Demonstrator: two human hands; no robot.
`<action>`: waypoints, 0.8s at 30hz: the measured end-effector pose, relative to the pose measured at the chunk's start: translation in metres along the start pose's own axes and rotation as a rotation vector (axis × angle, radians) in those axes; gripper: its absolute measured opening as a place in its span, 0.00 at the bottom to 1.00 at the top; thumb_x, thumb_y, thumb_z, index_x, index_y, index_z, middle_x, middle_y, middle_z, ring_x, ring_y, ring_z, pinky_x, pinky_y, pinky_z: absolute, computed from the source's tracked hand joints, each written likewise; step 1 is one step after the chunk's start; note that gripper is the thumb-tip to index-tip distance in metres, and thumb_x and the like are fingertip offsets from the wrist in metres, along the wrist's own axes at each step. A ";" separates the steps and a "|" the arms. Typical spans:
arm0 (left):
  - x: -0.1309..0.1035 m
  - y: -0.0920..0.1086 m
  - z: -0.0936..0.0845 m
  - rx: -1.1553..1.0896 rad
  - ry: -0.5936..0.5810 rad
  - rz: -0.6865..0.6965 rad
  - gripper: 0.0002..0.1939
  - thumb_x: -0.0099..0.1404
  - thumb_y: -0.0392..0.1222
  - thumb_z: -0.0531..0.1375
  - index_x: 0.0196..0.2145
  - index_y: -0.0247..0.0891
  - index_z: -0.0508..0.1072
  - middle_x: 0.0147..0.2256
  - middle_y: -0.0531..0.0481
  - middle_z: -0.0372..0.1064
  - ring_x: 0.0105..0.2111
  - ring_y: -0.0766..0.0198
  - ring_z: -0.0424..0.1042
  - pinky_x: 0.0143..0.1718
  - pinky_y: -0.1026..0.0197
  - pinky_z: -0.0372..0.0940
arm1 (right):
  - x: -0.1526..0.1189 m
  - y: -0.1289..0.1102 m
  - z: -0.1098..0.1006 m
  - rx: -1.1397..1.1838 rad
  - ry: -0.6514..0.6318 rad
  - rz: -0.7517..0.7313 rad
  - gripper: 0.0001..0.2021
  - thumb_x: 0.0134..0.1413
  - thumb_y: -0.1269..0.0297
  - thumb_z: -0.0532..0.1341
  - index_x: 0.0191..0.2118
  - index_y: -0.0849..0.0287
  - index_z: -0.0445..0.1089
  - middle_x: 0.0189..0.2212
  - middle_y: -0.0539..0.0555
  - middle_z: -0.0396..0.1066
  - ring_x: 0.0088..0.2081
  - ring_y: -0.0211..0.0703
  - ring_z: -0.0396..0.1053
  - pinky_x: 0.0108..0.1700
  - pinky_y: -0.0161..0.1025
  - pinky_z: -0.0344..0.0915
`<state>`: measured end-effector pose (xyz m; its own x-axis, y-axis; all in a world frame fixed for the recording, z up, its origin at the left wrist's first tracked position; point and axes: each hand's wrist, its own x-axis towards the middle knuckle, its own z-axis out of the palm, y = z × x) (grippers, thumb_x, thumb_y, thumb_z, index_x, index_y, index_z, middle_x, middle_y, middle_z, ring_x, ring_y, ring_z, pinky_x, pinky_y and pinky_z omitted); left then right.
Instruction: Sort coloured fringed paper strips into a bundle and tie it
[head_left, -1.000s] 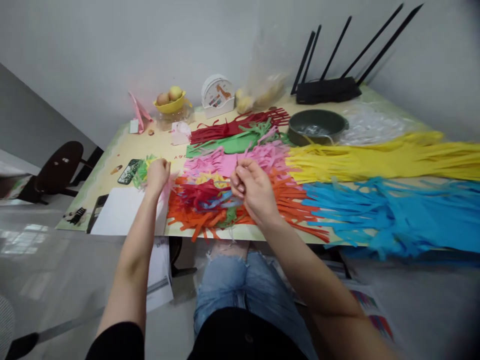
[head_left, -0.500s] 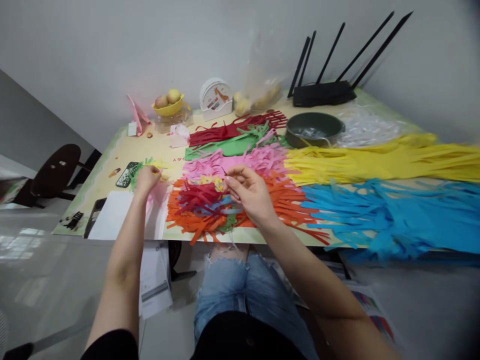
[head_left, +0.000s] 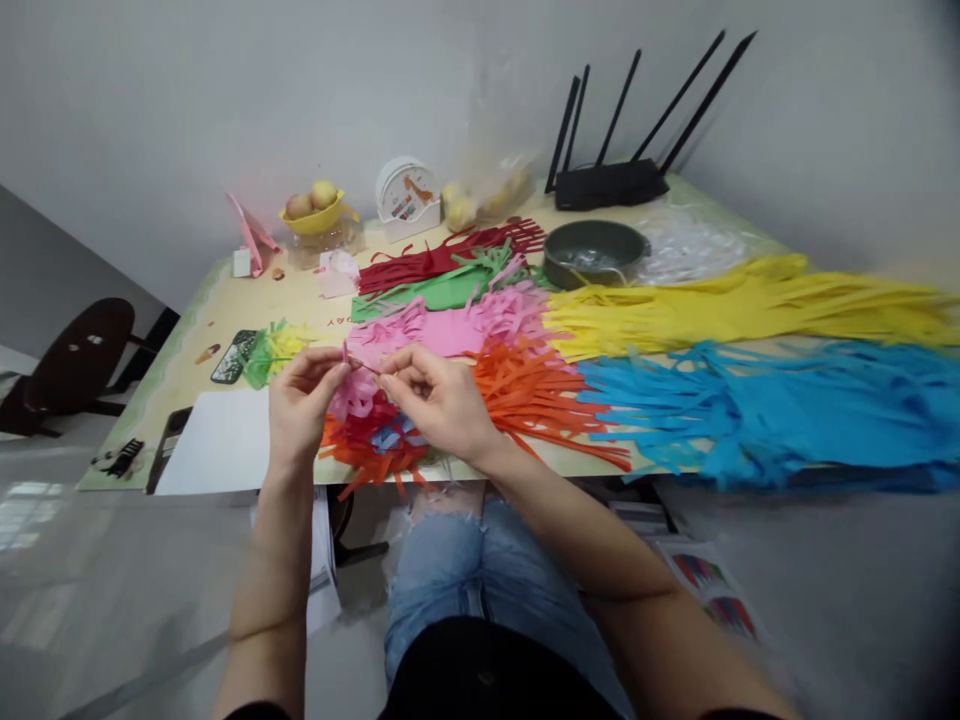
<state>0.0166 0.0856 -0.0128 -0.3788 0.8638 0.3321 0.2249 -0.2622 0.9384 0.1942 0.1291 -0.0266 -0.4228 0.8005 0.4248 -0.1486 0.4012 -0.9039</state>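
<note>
My left hand [head_left: 307, 400] pinches the top of a pink paper tassel [head_left: 355, 393], which hangs between my two hands. My right hand [head_left: 435, 400] is closed at the fingertips on a thin dark red strip [head_left: 366, 367] whose other end reaches the left fingers. Beneath the hands lie red, blue and orange fringed pieces [head_left: 375, 465]. More orange fringe [head_left: 525, 390] spreads to the right of my right hand. Pink fringed paper [head_left: 450, 330], a green one [head_left: 450, 288] and a dark red one [head_left: 442, 260] lie behind.
Yellow [head_left: 697, 310] and blue fringed paper [head_left: 810, 400] cover the right side. A dark green bowl [head_left: 592, 255] and a black router [head_left: 611, 185] stand behind. At left are a white sheet [head_left: 214, 440], a phone [head_left: 234, 357] and green-yellow tassels [head_left: 274, 350].
My left hand has moved right and lifted the pink tassel from over the white sheet. My right hand has moved left with the thin strip, so both hands now meet. The view has shifted slightly.
</note>
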 end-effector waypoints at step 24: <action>-0.015 0.006 0.027 0.216 0.086 0.158 0.09 0.59 0.44 0.70 0.36 0.38 0.78 0.34 0.49 0.77 0.35 0.64 0.76 0.41 0.63 0.70 | -0.001 0.003 -0.008 0.114 0.007 0.137 0.08 0.57 0.60 0.59 0.36 0.59 0.66 0.19 0.43 0.63 0.20 0.31 0.57 0.25 0.32 0.54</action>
<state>0.0475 0.0826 -0.0151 -0.3964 0.7774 0.4884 0.4701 -0.2851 0.8353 0.2008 0.1333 -0.0295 -0.4403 0.8472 0.2974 -0.1902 0.2357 -0.9530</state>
